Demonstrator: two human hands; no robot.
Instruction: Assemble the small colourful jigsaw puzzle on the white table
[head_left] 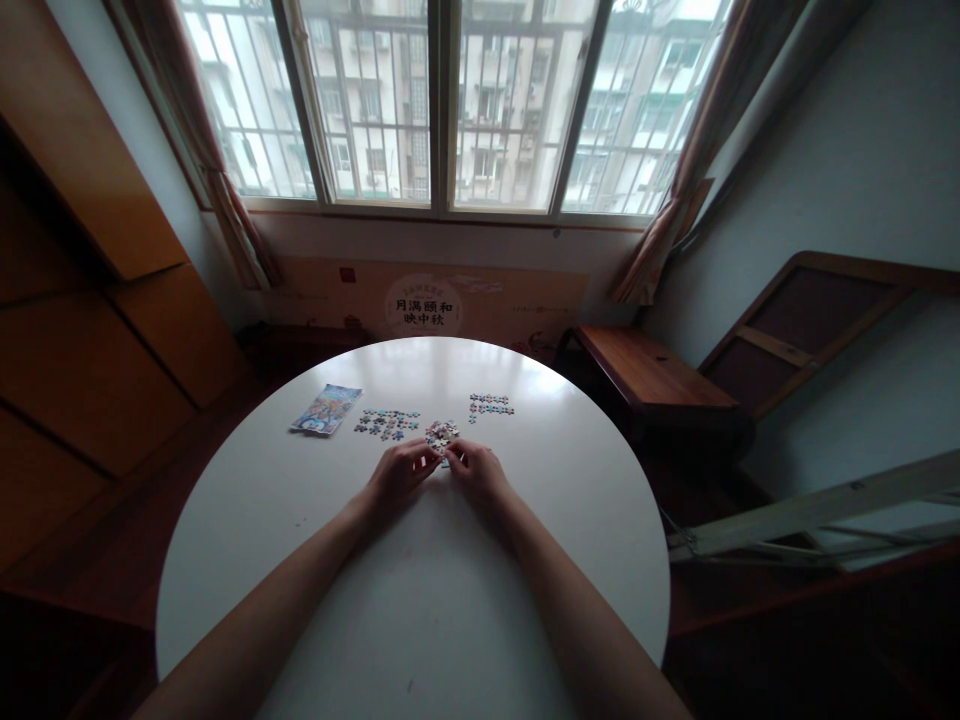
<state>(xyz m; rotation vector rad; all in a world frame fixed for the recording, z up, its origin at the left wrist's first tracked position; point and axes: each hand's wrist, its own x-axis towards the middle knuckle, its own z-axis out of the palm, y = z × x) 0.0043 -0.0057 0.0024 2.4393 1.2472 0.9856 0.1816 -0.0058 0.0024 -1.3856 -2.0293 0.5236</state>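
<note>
On the white round table, a small heap of jigsaw puzzle pieces [442, 433] lies just beyond my fingertips. My left hand [403, 467] comes in from the left, its fingers pinched together at the near edge of the heap. Facing it, my right hand [478, 466] is also closed in a pinch, the two sets of fingertips nearly meeting. A small puzzle piece [445, 462] shows between them; which fingers grip it is hard to make out. Spread-out puzzle pieces [386, 423] lie to the left, and rows of puzzle pieces [491, 406] lie to the right.
A colourful printed picture sheet [328, 410] rests on the left part of the white table [420, 620]. Behind the table stands a printed cardboard panel [495, 300] under the barred window. A wooden bench [649, 365] is at the right, wooden cabinets [90, 400] at the left.
</note>
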